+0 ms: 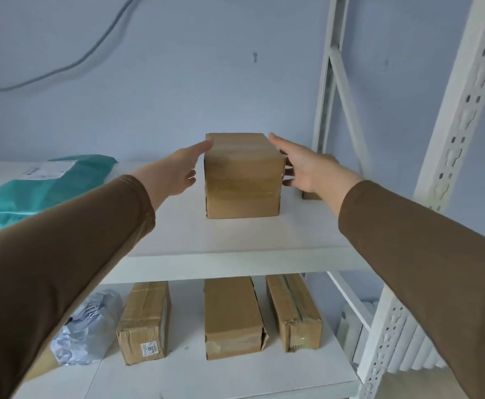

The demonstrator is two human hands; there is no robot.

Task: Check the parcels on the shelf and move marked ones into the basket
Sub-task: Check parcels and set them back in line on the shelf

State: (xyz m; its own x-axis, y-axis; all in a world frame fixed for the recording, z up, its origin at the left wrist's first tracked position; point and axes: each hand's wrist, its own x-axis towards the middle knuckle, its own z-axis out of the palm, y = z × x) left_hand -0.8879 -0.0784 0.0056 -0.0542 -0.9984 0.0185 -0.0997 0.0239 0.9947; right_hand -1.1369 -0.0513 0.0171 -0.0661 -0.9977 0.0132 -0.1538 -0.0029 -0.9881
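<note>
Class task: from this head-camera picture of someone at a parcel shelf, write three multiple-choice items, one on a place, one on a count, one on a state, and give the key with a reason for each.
1. Where does the teal mailer bag lie?
A. upper shelf, left
B. lower shelf, right
C. on the floor

2. How many cardboard boxes lie on the lower shelf?
A. one
B. three
C. five

3. How do the hands stand to the taped box?
A. both open, one at each side
B. one lifts it high
C. both at rest below

Key: 1 A, it lies left of the taped box; 2 B, three lie beside a grey bag; 3 A, left hand and right hand flank it, and it rests on the shelf.
</note>
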